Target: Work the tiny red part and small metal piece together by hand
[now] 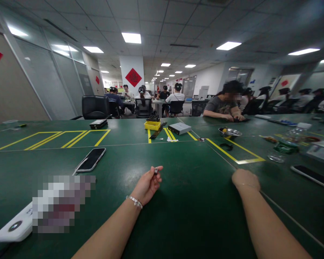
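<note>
My left hand (148, 185) rests on the green table (194, 201), palm up, with thumb and fingers pinched on a small dark-and-silver part (156, 170) that I cannot name. A bead bracelet circles that wrist. My right hand (245, 179) lies on the table to the right, bent down at the wrist so that only its back shows. Its fingers are hidden.
A black phone (92, 159) lies left of my hands and a white device (14, 226) at the near left edge. Farther off are a yellow tray (152, 125), a grey box (179, 128), a metal bowl (230, 132) and yellow tape lines. People sit at tables behind.
</note>
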The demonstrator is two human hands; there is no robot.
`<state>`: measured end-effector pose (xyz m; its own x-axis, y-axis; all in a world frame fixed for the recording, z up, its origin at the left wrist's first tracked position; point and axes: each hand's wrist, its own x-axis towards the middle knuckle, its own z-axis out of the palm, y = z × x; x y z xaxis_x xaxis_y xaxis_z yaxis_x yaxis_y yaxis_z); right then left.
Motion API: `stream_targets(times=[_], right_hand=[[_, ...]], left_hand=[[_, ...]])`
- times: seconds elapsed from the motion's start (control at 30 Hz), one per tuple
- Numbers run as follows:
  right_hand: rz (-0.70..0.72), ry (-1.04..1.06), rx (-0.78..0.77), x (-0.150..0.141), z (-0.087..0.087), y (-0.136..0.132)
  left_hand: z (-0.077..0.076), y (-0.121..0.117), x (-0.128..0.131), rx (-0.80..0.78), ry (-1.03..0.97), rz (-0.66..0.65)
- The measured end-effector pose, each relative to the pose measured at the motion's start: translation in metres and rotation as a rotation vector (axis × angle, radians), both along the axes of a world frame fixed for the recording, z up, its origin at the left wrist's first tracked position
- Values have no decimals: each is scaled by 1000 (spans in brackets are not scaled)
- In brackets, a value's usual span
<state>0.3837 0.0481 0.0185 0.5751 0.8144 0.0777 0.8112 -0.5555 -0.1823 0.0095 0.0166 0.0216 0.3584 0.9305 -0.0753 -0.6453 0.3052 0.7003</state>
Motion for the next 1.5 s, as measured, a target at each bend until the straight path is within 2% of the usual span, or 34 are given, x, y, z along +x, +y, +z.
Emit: stream_targets(times=[0.13,0.23,0.3,0.37,0.57,0.7,0.83,0.97,1.07,1.2,1.3,1.4,1.5], right_hand=[[-38,-25,-70,-8,7,2],[23,-11,-29,-23,14,3],[101,71,33,-43,17,4],[212,275,86,-72,19,4],[650,1201,78,-170,21,-14],[695,1509,74,-202,22,-28],[687,1559,15,-205,19,-31],[652,1642,64,-202,14,-28],[660,1744,53,-202,12,-28],[679,1828,10,-201,12,-29],[694,1872,-26,-200,13,-30],[707,1923,-70,-200,15,-32],[705,1952,-90,-202,16,-33]], left_hand=[[-2,1,-2,2,-14,-3],[-3,2,-2,-12,-4,2],[-4,3,-1,-21,20,14],[-3,2,1,-20,54,33],[3,-2,3,-1,167,56],[5,-4,4,83,306,126],[4,-4,6,196,495,235],[5,-3,7,268,622,370],[7,-3,9,331,759,416],[9,-6,10,399,945,427],[10,-8,11,472,1013,411],[11,-10,10,507,1009,379],[12,-10,9,477,935,367]])
